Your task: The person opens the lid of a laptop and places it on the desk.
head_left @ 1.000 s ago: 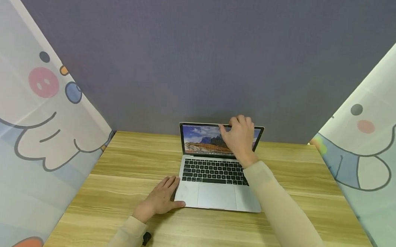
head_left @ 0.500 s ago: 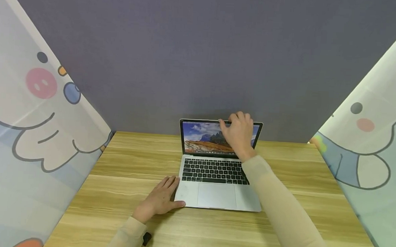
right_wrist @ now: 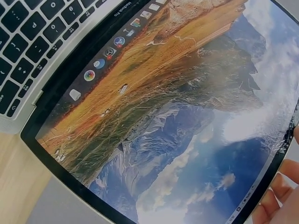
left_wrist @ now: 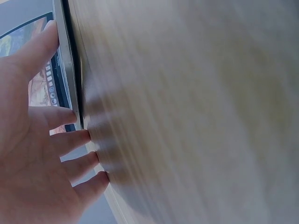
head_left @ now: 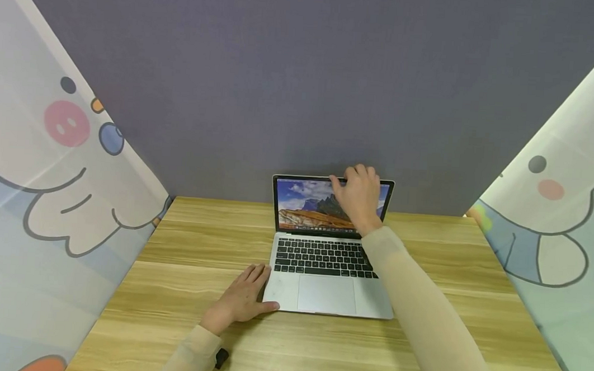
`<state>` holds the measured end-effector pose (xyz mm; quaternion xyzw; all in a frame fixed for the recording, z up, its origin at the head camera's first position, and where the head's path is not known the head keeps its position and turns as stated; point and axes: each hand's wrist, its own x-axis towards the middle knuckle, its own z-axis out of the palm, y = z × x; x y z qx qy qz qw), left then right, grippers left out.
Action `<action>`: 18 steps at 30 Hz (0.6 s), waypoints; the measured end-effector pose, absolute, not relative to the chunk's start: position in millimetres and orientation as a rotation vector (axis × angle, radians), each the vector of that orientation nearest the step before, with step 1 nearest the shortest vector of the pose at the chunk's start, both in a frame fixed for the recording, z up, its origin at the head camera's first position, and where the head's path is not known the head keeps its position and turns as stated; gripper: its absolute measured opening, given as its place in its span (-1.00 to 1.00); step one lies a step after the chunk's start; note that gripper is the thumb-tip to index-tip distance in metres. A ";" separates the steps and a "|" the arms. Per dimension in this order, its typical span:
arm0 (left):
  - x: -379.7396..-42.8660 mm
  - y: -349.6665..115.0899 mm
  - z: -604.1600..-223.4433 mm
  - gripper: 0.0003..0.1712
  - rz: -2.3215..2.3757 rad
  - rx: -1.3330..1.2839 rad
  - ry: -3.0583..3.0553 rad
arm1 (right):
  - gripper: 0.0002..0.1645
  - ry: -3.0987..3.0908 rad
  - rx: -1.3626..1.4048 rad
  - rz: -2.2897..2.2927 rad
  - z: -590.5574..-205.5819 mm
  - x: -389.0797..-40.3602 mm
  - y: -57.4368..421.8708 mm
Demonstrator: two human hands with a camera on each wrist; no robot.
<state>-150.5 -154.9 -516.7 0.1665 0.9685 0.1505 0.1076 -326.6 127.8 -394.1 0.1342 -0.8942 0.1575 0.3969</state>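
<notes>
A silver laptop (head_left: 326, 293) lies on the wooden table with its lid raised and a mountain desktop picture lit on its screen (head_left: 301, 200). My right hand (head_left: 358, 194) grips the lid's top edge right of the middle, thumb on the screen side and fingers behind. In the right wrist view those fingers (right_wrist: 268, 205) curl over the screen's rim. My left hand (head_left: 243, 297) rests at the laptop's front left corner, fingers extended along its side and thumb on the front edge. The left wrist view shows this hand's palm (left_wrist: 28, 158) and spread fingertips against the base's edge.
The wooden table (head_left: 198, 236) carries the laptop near its middle. A grey panel (head_left: 302, 85) stands close behind the lid. Side walls with cartoon prints (head_left: 65, 123) flank the table. A small black object (head_left: 221, 358) shows by the left sleeve.
My right hand has moved up and back with the lid, tilting the screen farther open so more of the desktop picture shows. The left hand has stayed at the laptop's corner.
</notes>
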 end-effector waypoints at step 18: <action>-150.5 -155.6 -518.7 0.14 0.446 0.498 2.861 | -0.52 -2.348 0.275 0.413 -394.8 -344.9 125.1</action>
